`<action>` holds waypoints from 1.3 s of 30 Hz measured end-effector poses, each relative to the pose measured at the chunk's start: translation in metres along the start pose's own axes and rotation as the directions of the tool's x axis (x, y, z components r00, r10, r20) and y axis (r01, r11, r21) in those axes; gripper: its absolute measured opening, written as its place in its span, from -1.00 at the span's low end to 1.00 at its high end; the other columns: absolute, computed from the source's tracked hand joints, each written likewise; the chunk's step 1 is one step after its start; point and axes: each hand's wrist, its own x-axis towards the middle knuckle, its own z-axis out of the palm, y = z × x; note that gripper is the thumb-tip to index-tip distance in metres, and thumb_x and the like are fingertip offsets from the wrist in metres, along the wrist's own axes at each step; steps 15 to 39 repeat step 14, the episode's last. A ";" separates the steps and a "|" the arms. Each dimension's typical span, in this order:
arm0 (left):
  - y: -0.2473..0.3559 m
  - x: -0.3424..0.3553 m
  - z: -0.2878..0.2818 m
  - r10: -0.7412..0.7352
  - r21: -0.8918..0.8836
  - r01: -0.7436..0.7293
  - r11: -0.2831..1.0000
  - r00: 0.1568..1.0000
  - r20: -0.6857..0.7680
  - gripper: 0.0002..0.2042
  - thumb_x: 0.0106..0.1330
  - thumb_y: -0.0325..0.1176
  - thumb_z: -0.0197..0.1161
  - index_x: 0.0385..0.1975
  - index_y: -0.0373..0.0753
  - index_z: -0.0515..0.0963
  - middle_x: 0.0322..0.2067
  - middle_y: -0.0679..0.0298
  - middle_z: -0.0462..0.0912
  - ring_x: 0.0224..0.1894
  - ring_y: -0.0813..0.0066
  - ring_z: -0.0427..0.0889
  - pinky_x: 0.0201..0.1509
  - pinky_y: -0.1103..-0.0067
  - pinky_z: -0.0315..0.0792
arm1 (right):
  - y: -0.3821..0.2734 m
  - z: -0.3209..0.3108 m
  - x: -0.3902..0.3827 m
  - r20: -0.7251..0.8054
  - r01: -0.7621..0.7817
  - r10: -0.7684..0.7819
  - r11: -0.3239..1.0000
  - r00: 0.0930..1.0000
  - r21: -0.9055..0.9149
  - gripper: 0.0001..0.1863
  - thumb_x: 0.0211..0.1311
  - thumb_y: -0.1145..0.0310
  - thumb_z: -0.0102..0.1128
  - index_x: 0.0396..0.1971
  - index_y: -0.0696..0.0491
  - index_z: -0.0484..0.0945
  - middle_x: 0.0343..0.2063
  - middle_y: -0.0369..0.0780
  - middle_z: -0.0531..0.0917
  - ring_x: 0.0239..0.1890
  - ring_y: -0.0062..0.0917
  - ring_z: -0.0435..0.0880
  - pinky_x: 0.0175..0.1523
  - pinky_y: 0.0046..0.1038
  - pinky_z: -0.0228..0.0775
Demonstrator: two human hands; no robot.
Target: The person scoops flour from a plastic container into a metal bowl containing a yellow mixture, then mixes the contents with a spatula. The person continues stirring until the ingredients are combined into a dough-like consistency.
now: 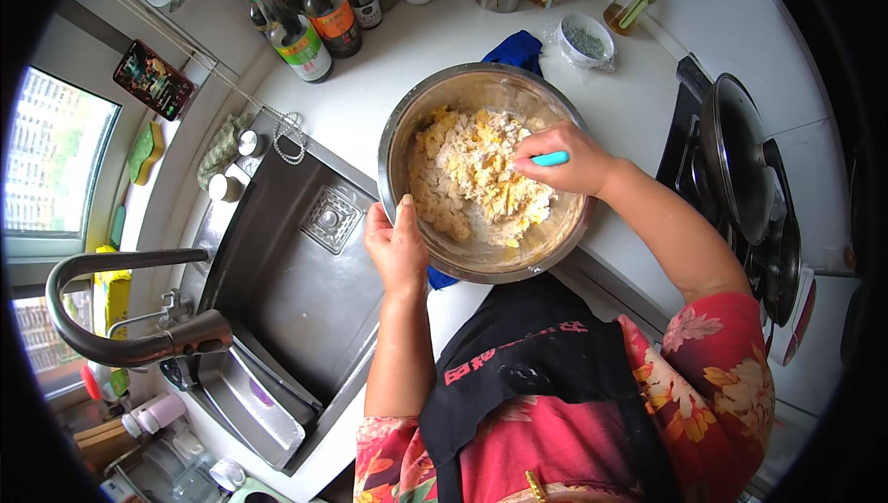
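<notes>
A wide steel mixing bowl (561, 231) stands on the counter with a blue cloth (515, 51) partly under it. Inside lies a crumbly, shaggy flour dough (467, 165), pale with yellow patches. My left hand (398, 248) grips the bowl's left rim, the thumb over the edge. Over the right side of the bowl, my right hand (573, 159) is closed round a utensil with a turquoise handle (551, 159). The handle's end sticks out of the fist; the utensil's other end is hidden by the hand and the dough, so its kind does not show.
A steel sink (296, 235) with an arched faucet (83, 267) is at the left. Sauce bottles (296, 40) line the back. A small white bowl (586, 40) in plastic wrap sits behind the mixing bowl. At the right, a lidded pan (740, 161) stands on the stove.
</notes>
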 end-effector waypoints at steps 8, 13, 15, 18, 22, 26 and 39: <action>0.008 -0.004 0.011 0.005 -0.054 -0.009 0.998 0.998 -0.068 -0.94 0.32 -0.48 0.15 -0.36 -0.31 0.45 -0.40 0.36 0.55 -0.40 0.75 0.43 -0.30 0.76 0.35 | -0.030 -0.038 -0.022 0.016 -0.382 0.389 0.896 0.921 0.225 -0.88 0.10 0.39 0.20 -0.53 0.13 0.57 -0.64 -0.32 0.58 -0.53 -0.71 0.53 -0.37 -0.55 0.38; -0.001 -0.001 0.002 0.029 0.004 -0.029 1.000 0.999 -0.015 -0.81 0.33 -0.41 0.15 -0.14 -0.36 0.46 -0.25 0.26 0.60 -0.27 0.61 0.53 -0.14 0.66 0.43 | -0.058 -0.040 -0.018 0.041 -0.184 0.181 0.930 0.983 0.319 -0.90 0.10 0.40 0.24 -0.46 0.11 0.59 -0.57 -0.34 0.61 -0.49 -0.73 0.55 -0.33 -0.58 0.40; -0.001 0.000 0.002 0.024 0.014 -0.024 1.000 1.000 -0.014 -0.81 0.33 -0.41 0.15 -0.14 -0.36 0.46 -0.25 0.27 0.60 -0.27 0.61 0.53 -0.14 0.66 0.43 | -0.063 -0.036 -0.013 0.099 -0.123 0.097 0.943 0.990 0.309 -0.88 0.11 0.37 0.27 -0.44 0.11 0.60 -0.54 -0.34 0.63 -0.45 -0.73 0.56 -0.31 -0.60 0.40; -0.001 0.000 0.002 0.024 0.014 -0.024 1.000 1.000 -0.014 -0.81 0.33 -0.41 0.15 -0.14 -0.36 0.46 -0.25 0.27 0.60 -0.27 0.61 0.53 -0.14 0.66 0.43 | -0.063 -0.036 -0.013 0.099 -0.123 0.097 0.943 0.990 0.309 -0.88 0.11 0.37 0.27 -0.44 0.11 0.60 -0.54 -0.34 0.63 -0.45 -0.73 0.56 -0.31 -0.60 0.40; -0.001 0.000 0.002 0.024 0.014 -0.024 1.000 1.000 -0.014 -0.81 0.33 -0.41 0.15 -0.14 -0.36 0.46 -0.25 0.27 0.60 -0.27 0.61 0.53 -0.14 0.66 0.43 | -0.063 -0.036 -0.013 0.099 -0.123 0.097 0.943 0.990 0.309 -0.88 0.11 0.37 0.27 -0.44 0.11 0.60 -0.54 -0.34 0.63 -0.45 -0.73 0.56 -0.31 -0.60 0.40; -0.001 0.000 0.002 0.024 0.014 -0.024 1.000 1.000 -0.014 -0.81 0.33 -0.41 0.15 -0.14 -0.36 0.46 -0.25 0.27 0.60 -0.27 0.61 0.53 -0.14 0.66 0.43 | -0.063 -0.036 -0.013 0.099 -0.123 0.097 0.943 0.990 0.309 -0.88 0.11 0.37 0.27 -0.44 0.11 0.60 -0.54 -0.34 0.63 -0.45 -0.73 0.56 -0.31 -0.60 0.40; -0.001 0.000 0.002 0.024 0.014 -0.024 1.000 1.000 -0.014 -0.81 0.33 -0.41 0.15 -0.14 -0.36 0.46 -0.25 0.27 0.60 -0.27 0.61 0.53 -0.14 0.66 0.43 | -0.063 -0.036 -0.013 0.099 -0.123 0.097 0.943 0.990 0.309 -0.88 0.11 0.37 0.27 -0.44 0.11 0.60 -0.54 -0.34 0.63 -0.45 -0.73 0.56 -0.31 -0.60 0.40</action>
